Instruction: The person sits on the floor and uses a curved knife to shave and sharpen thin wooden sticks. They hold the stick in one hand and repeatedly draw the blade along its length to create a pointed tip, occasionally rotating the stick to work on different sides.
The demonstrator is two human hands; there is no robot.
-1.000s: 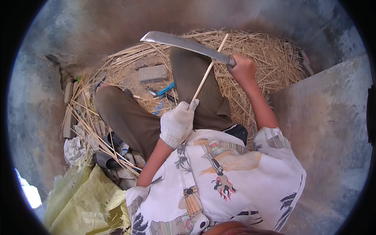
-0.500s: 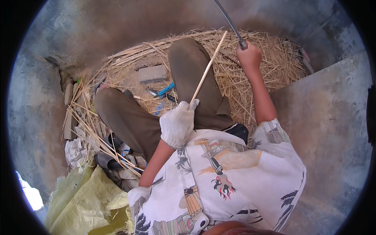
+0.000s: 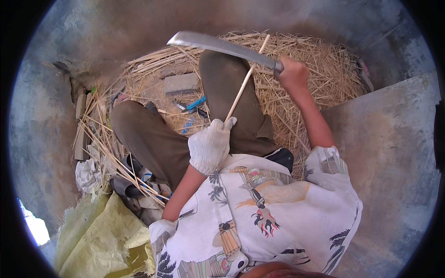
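Observation:
A white knitted glove covers my left hand (image 3: pixel 210 143), which is closed round the lower end of a thin pale wooden stick (image 3: pixel 243 87). The stick slants up and to the right past my raised knee. My bare right hand (image 3: pixel 293 73) grips a machete (image 3: pixel 221 46) by its handle, mostly hidden in my fist. Its long grey blade points left and crosses in front of the stick near the upper end. Whether blade and stick touch, I cannot tell.
Straw and wood slivers (image 3: pixel 320 78) cover the ground ahead and right. Between my legs lie a grey brick (image 3: pixel 181 84) and a blue-handled tool (image 3: pixel 196 103). Split sticks (image 3: pixel 121 163) lie at the left, above a yellow-green woven sack (image 3: pixel 99 227). Stained walls (image 3: pixel 384 129) surround me.
My right hand has turned the machete from pointing up to pointing left, its blade now across the stick. The left hand and stick have barely moved.

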